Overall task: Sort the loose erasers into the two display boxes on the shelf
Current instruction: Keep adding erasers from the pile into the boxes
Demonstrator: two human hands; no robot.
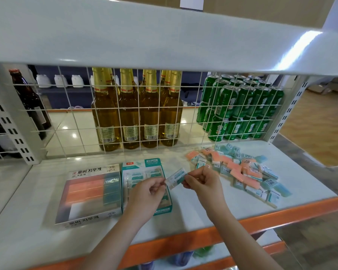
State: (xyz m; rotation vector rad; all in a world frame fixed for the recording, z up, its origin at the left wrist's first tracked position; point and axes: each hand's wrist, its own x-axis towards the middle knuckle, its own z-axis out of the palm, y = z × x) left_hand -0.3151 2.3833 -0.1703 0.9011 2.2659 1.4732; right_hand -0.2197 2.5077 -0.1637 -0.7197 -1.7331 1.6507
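Progress: the white box (90,193) holds orange and teal rows with a gap at its front; the teal box (154,166) is partly filled; a large pile of loose erasers (240,168) lies right of the fingers, so most sorting appears left.
Held eraser (176,178): small wrapped block, glossy film, teal-printed sleeve, pinched at its ends between both sets of fingertips, above the teal box's right edge.
Left hand (150,191): fingers curled, pinching the left end.
Right hand (201,182): fingers curled, pinching the right end.
Shelf (203,203): smooth white board, orange lip.
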